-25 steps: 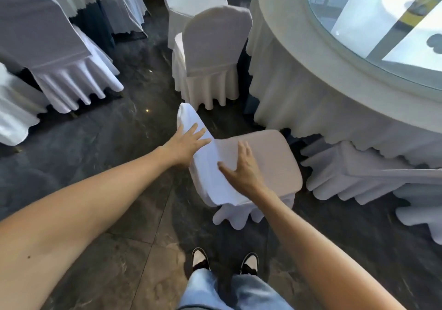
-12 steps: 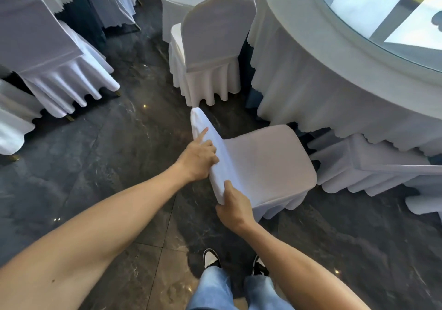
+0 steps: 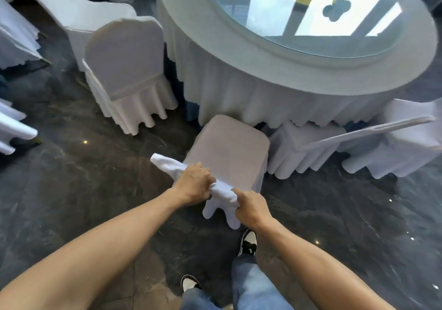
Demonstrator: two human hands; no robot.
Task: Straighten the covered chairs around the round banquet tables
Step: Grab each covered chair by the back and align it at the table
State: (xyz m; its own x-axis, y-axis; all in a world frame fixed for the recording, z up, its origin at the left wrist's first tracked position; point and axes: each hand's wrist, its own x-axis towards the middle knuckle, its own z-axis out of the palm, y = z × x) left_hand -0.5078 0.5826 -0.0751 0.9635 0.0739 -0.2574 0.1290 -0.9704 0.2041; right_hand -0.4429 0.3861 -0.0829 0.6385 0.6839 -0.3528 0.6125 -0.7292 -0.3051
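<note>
A white covered chair stands right in front of me, its seat pointing at the round banquet table. My left hand grips the top edge of its backrest near the middle. My right hand grips the same edge at its right end, where the cover bunches between my hands. The seat's front edge sits close to the table's skirt. A second covered chair stands to the left with its back toward me. On the right a third covered chair stands by the table.
The round table has a white pleated skirt and a glass top. More covered chairs stand at the left edge and at the back left. Dark glossy floor tiles lie around me. My shoes are just behind the chair.
Both hands went from lying flat on the backrest to gripping its top edge. The chair has turned and moved toward the table, and I have stepped round behind it.
</note>
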